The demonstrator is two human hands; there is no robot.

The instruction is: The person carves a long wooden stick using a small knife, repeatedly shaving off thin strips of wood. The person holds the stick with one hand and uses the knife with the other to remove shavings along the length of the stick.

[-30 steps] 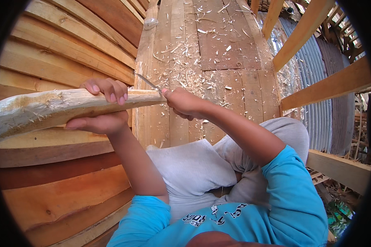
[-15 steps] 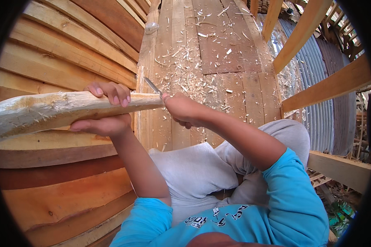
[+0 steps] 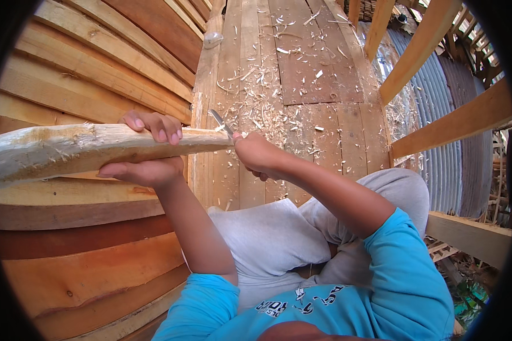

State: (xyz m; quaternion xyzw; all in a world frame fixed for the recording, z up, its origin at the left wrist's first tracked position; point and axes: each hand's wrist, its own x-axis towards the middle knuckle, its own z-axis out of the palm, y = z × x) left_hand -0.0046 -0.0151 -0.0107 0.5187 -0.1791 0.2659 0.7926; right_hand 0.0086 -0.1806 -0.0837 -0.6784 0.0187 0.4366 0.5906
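Left hand wrapped round a pale, rough-hewn stick: fingers curled over the top, thumb under, closed tight on the wood. Stick lies roughly level across the left of the view, thick end toward the left rim, tapered tip pointing right and ending at the right hand.

Right hand in a closed fist on a knife; handle hidden in the fist, only the short metal blade shows, angled up and left. Blade sits at the stick's tip, touching or just above it; cannot tell which.

Both hands close together, the stick's tip between them.

Below: plank floor strewn with shavings. Stacked boards along the left. Grey trousers and blue sleeves at the lower edge.
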